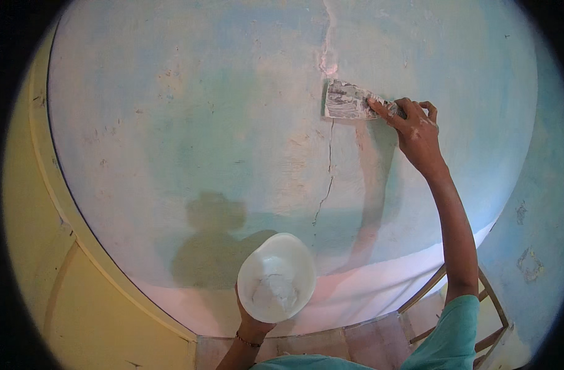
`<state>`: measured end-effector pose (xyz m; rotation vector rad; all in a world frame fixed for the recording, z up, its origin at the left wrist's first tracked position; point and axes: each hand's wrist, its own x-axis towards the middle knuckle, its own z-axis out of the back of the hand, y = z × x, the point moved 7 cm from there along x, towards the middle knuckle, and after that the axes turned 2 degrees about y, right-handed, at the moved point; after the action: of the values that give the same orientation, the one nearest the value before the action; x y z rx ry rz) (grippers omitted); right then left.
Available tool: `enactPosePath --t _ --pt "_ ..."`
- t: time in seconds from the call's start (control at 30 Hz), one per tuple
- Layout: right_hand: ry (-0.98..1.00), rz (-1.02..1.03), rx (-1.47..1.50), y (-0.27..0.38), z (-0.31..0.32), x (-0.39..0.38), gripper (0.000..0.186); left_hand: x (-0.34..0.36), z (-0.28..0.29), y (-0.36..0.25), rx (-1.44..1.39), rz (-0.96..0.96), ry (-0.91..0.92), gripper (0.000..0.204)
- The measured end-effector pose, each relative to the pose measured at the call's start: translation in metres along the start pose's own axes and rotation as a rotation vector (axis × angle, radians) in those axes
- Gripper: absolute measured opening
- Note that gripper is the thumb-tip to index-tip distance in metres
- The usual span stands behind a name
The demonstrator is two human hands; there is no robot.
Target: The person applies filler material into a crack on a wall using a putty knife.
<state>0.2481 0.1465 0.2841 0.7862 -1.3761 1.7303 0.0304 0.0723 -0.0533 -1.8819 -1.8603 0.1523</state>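
So the biggest thing in front of me is the wall (232,142), all faded blue, green and pinkish, with a paler band along its lower edge. Past its left edge there's a yellow panel (94,296), and past its right edge a second wall (522,203), bluish with a couple of rough patches. Tiled floor (374,342) shows below the lower edge, and some wooden frame (491,299) stands near the lower right corner, can't tell if it's a chair or a ladder. My shadow (214,246) falls on the wall toward its lower left corner, and my teal sleeve (451,330) pokes in at lower right. The white bowl (248,271) is out in front of the wall's lower edge, tipped so I can see in, and my left hand (252,320) is wrapped around its lower left side. My right hand (417,132) has the scraper (348,103) clamped in its fingers, blade up at the wall toward the upper edge, a bit right of the middle, smeared with grey-white stuff. There's white paste (280,293) lumped in the bowl. The thin dark crack (330,161) runs down from just under the blade, and the smallest bit is the beaded bracelet (249,341) on my left wrist
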Motion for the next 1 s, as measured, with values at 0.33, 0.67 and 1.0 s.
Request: enactPosePath --t 0.33,0.67,1.0 --pt "-0.053 0.034 -0.008 -0.013 -0.005 0.002 0.057 0.007 0.018 0.004 0.395 -0.22 0.008 0.052" --pt "-0.091 0.063 -0.087 -0.011 -0.006 0.004 0.061 0.015 0.023 0.028 -0.004 0.027 0.017 0.053" --pt "-0.039 0.081 -0.143 -0.015 -0.013 0.006 0.063 0.017 -0.005 0.015 -0.12 0.1 0.013 0.051"
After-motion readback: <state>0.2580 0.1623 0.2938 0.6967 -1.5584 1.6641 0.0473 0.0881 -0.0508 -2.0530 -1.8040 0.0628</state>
